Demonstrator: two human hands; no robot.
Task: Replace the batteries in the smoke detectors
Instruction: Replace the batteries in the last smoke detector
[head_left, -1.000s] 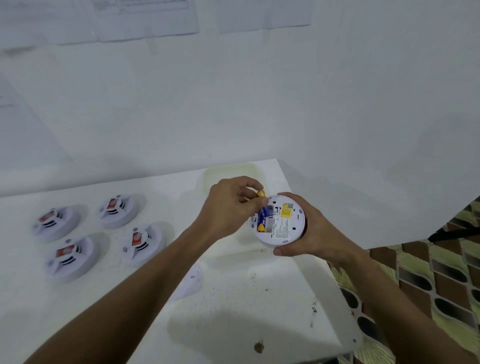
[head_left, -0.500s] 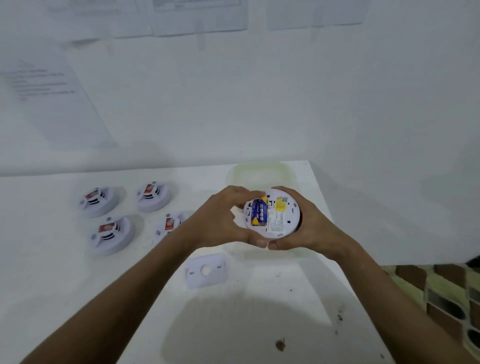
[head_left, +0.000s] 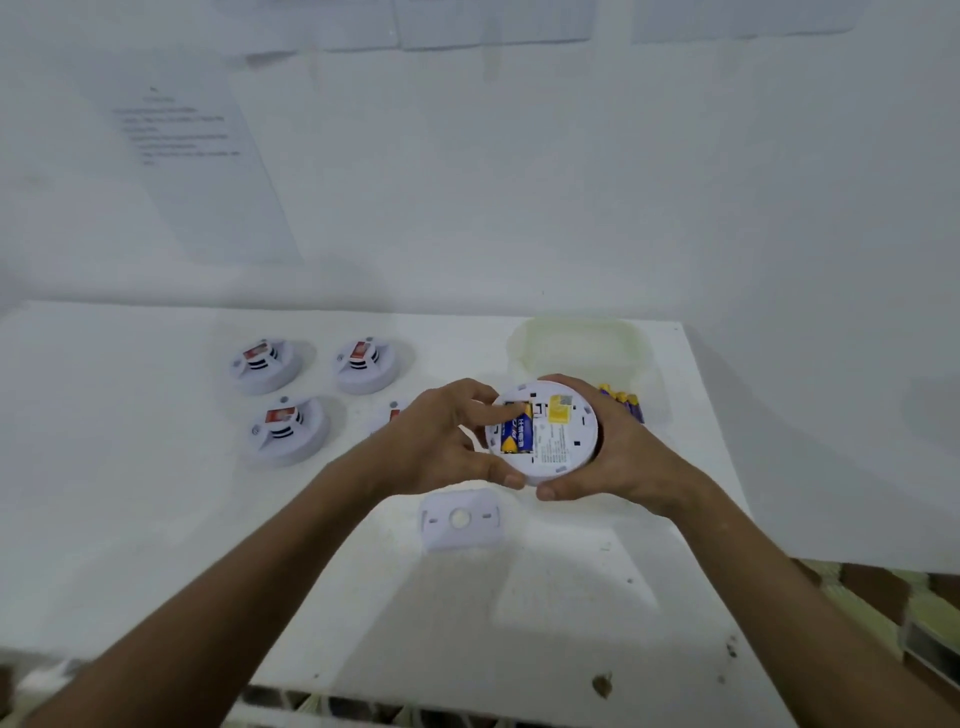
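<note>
Paper sheet with faint printed lines (head_left: 192, 156) hangs on the white wall at far left, above a white desk (head_left: 130, 519). On the desk's left half sit three round white plastic smoke detectors with red labels – two in a back row (head_left: 264, 364) (head_left: 366, 364) and one in front of them (head_left: 287, 429) – all resting apart from each other. A fourth detector (head_left: 393, 414) of the same kind is mostly hidden behind the left hand (head_left: 441, 441).

That left hand is curled against the left edge of a round white smoke detector turned back side up (head_left: 543, 431), held above the desk; its forefinger presses down on the upper end of a blue and yellow battery (head_left: 517, 435) lying in the open compartment, while the thumb braces the rim below. Just right of the battery, a yellow sticker (head_left: 560, 410) and a white printed label are on the detector's back. Below the hands, a flat white plastic mounting plate with a round centre hole (head_left: 460, 519) lies on the desk.

The right hand (head_left: 618, 457) cups the detector's right side, fingers wrapped behind it and thumb at the lower rim. Beyond it stands a pale translucent plastic container (head_left: 582, 343), and purple and yellow loose batteries (head_left: 623, 402) show just past the right hand's knuckles.
</note>
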